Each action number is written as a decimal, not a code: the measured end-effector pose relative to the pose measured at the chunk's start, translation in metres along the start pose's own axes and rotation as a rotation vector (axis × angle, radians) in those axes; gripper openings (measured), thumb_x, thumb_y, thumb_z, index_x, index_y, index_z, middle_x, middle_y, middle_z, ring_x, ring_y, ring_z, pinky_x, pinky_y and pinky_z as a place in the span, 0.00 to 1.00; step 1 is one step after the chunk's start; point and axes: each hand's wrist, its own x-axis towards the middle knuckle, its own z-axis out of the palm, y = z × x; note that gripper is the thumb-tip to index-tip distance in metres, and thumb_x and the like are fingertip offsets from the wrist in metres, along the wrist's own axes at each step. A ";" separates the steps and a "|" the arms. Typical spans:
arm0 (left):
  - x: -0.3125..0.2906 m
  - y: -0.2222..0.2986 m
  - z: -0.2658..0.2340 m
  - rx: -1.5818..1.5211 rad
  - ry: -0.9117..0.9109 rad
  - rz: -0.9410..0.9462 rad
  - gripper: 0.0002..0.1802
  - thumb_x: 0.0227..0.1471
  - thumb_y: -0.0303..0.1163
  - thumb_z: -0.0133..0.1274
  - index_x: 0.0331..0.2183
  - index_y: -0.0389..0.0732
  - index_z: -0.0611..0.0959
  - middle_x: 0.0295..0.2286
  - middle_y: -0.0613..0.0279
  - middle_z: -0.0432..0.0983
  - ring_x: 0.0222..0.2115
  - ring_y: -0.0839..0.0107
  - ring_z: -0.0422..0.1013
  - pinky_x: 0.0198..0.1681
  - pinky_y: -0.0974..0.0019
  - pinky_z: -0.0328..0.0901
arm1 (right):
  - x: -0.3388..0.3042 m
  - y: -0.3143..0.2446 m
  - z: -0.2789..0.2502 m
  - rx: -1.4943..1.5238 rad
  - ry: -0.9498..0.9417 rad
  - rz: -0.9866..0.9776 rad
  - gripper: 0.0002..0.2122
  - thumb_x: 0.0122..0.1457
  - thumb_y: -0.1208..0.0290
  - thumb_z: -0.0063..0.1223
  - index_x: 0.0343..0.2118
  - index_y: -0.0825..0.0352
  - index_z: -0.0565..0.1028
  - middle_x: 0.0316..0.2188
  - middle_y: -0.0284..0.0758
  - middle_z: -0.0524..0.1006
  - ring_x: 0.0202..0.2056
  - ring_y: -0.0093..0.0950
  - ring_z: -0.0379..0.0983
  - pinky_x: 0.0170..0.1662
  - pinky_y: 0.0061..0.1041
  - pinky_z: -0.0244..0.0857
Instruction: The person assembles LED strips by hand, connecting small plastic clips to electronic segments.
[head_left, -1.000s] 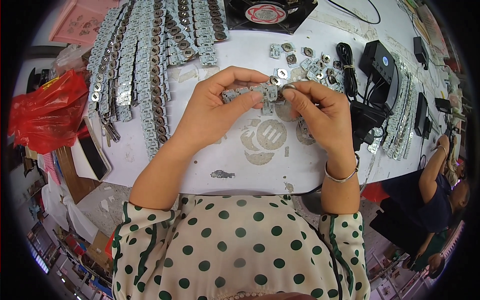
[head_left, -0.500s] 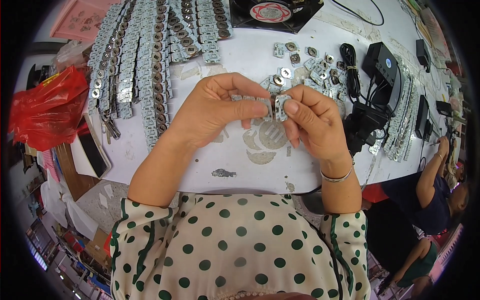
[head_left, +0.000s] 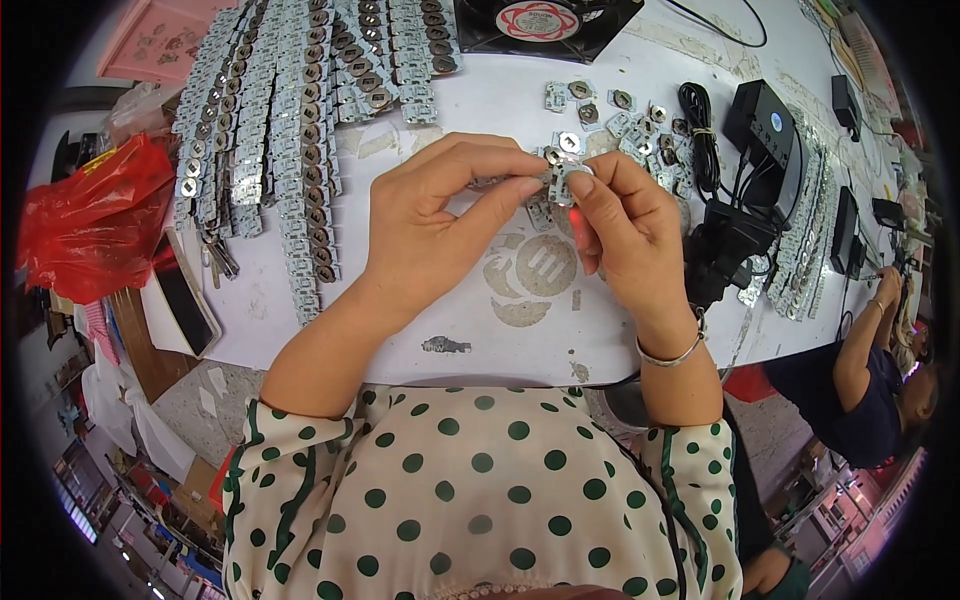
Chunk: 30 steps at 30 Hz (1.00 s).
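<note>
My right hand pinches a small circuit board between thumb and fingers. A red glow lies by its fingers, just below the board. Thumb and forefinger of my left hand are closed at the board's left edge; what they grip is too small to make out. Part of another board piece shows just under the left fingertips; whether it is held or lies on the table cannot be told. Beyond the hands, loose small boards with round metal parts lie scattered on the white table.
Long strips of joined boards cover the far left. A black fan stands at the back. To the right are a coiled black cable, a black box and adapters. A red plastic bag sits left. Another person works at far right.
The strip piece in my left fingers has dropped from plain view. Both hands moved slightly away from me, and the left fingertips closed against the board. A red glow has appeared by my right fingers.
</note>
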 end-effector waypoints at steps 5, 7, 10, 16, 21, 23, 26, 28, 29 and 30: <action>0.002 -0.006 -0.002 -0.061 0.006 0.015 0.11 0.47 0.18 0.59 0.37 0.34 0.82 0.37 0.57 0.77 0.36 0.74 0.72 0.39 0.73 0.66 | 0.001 -0.001 0.002 0.092 0.006 0.054 0.08 0.63 0.67 0.49 0.31 0.67 0.72 0.16 0.25 0.69 0.14 0.12 0.60 0.16 0.13 0.53; 0.001 -0.005 -0.002 -0.067 0.005 0.015 0.11 0.47 0.18 0.59 0.37 0.34 0.82 0.37 0.57 0.77 0.36 0.74 0.72 0.39 0.73 0.66 | 0.001 -0.001 0.002 0.118 -0.015 0.064 0.08 0.63 0.67 0.49 0.31 0.67 0.72 0.16 0.26 0.70 0.14 0.12 0.60 0.16 0.13 0.54; 0.000 -0.003 -0.002 -0.030 -0.023 0.000 0.10 0.47 0.18 0.59 0.36 0.34 0.82 0.37 0.57 0.77 0.36 0.74 0.72 0.39 0.73 0.66 | 0.000 -0.001 0.003 0.127 0.019 0.078 0.08 0.63 0.68 0.49 0.30 0.67 0.72 0.16 0.26 0.70 0.14 0.13 0.61 0.16 0.13 0.55; -0.002 -0.010 -0.001 -0.087 -0.110 -0.082 0.11 0.49 0.18 0.58 0.38 0.34 0.82 0.37 0.59 0.76 0.36 0.74 0.72 0.41 0.72 0.68 | 0.004 -0.004 -0.011 0.084 0.016 0.101 0.07 0.60 0.71 0.53 0.28 0.68 0.72 0.16 0.26 0.71 0.15 0.13 0.63 0.17 0.13 0.57; 0.005 -0.004 0.003 -0.370 -0.083 -0.378 0.11 0.51 0.20 0.56 0.40 0.34 0.81 0.37 0.60 0.76 0.36 0.78 0.72 0.39 0.75 0.71 | 0.007 -0.001 -0.025 -0.567 0.208 -0.203 0.07 0.56 0.73 0.59 0.26 0.71 0.77 0.16 0.26 0.74 0.18 0.12 0.66 0.19 0.15 0.57; 0.005 -0.005 0.000 -0.394 -0.085 -0.407 0.11 0.51 0.20 0.57 0.40 0.33 0.80 0.36 0.60 0.76 0.34 0.78 0.73 0.38 0.75 0.71 | 0.002 -0.011 -0.018 -0.417 0.101 -0.133 0.06 0.56 0.73 0.59 0.29 0.71 0.78 0.17 0.27 0.74 0.19 0.13 0.66 0.20 0.15 0.58; 0.004 -0.006 -0.005 -0.377 -0.105 -0.447 0.11 0.50 0.21 0.58 0.39 0.33 0.80 0.33 0.59 0.77 0.32 0.77 0.74 0.36 0.75 0.71 | -0.001 -0.012 -0.017 -0.276 -0.039 -0.044 0.07 0.56 0.72 0.59 0.33 0.71 0.80 0.18 0.28 0.75 0.20 0.13 0.67 0.22 0.14 0.60; 0.004 -0.005 -0.008 -0.334 -0.121 -0.456 0.12 0.49 0.21 0.59 0.38 0.33 0.80 0.31 0.59 0.78 0.30 0.77 0.75 0.35 0.75 0.71 | -0.001 -0.013 -0.017 -0.283 -0.075 -0.026 0.07 0.57 0.72 0.58 0.34 0.70 0.80 0.18 0.28 0.76 0.20 0.13 0.67 0.23 0.13 0.60; 0.005 -0.004 -0.010 -0.414 -0.139 -0.518 0.12 0.48 0.21 0.60 0.37 0.33 0.79 0.31 0.59 0.78 0.29 0.76 0.75 0.34 0.74 0.71 | -0.001 -0.015 -0.015 -0.254 -0.099 0.035 0.07 0.58 0.71 0.57 0.32 0.71 0.80 0.19 0.28 0.76 0.20 0.13 0.67 0.23 0.13 0.60; 0.005 -0.004 -0.012 -0.493 -0.157 -0.579 0.12 0.47 0.20 0.60 0.37 0.33 0.79 0.30 0.59 0.79 0.29 0.76 0.75 0.34 0.73 0.72 | -0.001 -0.016 -0.013 -0.225 -0.122 0.096 0.08 0.59 0.70 0.56 0.31 0.71 0.79 0.19 0.28 0.76 0.19 0.13 0.67 0.23 0.12 0.60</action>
